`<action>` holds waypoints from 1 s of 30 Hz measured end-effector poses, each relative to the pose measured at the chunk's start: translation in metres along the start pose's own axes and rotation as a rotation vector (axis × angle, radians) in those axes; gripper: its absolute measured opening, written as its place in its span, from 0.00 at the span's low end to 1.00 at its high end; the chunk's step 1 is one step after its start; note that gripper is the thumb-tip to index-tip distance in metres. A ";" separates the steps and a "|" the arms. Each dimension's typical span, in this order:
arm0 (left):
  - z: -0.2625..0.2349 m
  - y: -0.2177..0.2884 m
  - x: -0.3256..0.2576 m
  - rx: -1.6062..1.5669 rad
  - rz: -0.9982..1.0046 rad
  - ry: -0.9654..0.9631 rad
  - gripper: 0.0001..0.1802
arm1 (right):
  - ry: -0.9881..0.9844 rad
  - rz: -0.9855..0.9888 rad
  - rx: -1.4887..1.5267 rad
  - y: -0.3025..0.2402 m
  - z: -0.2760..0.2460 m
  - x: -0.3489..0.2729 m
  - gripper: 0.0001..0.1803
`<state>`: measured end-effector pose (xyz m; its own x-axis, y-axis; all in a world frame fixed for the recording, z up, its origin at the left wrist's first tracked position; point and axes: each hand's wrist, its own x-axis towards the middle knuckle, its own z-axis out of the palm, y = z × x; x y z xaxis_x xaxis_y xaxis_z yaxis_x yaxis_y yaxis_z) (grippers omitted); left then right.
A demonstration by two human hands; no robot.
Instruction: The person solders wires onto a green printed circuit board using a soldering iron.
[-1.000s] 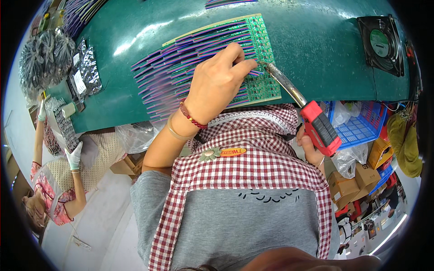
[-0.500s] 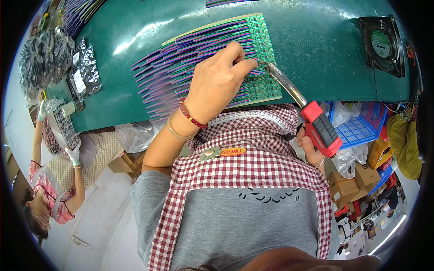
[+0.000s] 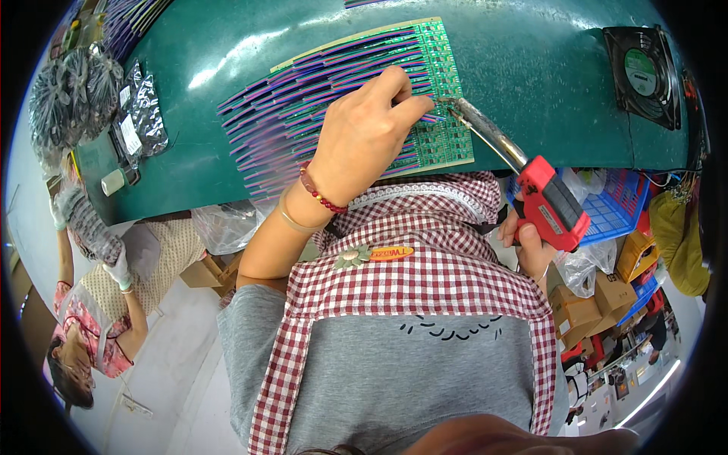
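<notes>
The left hand [image 3: 362,133] rests on a panel of green printed circuit boards [image 3: 444,91] lying flat on the dark green workbench top [image 3: 531,68]. Its fingers are drawn together in a narrow pinch, thumb and forefinger closed on a thin coloured wire [image 3: 427,98] at the board's pads, probably to keep the wire end steady where it meets the board. The heel of the hand lies over the fan of purple, red and blue ribbon wires [image 3: 273,114] that spreads leftward from the panel, pinning them flat.

The right hand [image 3: 531,243] is wrapped shut around the red pistol-grip handle of a soldering iron [image 3: 550,201], held low beside the apron at the bench edge. The iron's metal barrel slants up and left, so that its tip [image 3: 446,102] comes in just beside the pinched fingertips. The angle likely keeps the hot barrel away from the knuckles.

Around: a black square cooling fan [image 3: 644,72] sits at the far right of the bench, well apart from the panel. Silvery anti-static bags [image 3: 140,114] and a bundle of grey parts [image 3: 72,98] lie at the left end. A blue plastic basket [image 3: 618,208] hangs below the bench near the iron. A co-worker in gloves [image 3: 91,227] works at the left.

Only the wire fan crowds the joint, and the left hand itself hides part of the board.
</notes>
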<state>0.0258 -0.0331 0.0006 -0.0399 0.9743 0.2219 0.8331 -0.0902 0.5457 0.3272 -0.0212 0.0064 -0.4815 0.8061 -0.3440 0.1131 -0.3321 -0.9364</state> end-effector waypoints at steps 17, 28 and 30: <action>0.001 -0.001 -0.003 -0.009 -0.002 -0.002 0.15 | 0.041 0.004 0.035 -0.007 -0.001 0.003 0.36; 0.000 0.002 -0.004 -0.003 -0.022 -0.004 0.16 | -0.019 -0.002 0.011 -0.006 -0.004 0.003 0.32; 0.000 0.002 -0.004 -0.005 -0.017 0.001 0.16 | -0.076 -0.029 0.014 -0.003 -0.006 0.002 0.29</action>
<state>0.0273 -0.0374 0.0007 -0.0548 0.9754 0.2133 0.8296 -0.0744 0.5534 0.3306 -0.0154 0.0081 -0.5492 0.7760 -0.3103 0.0862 -0.3167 -0.9446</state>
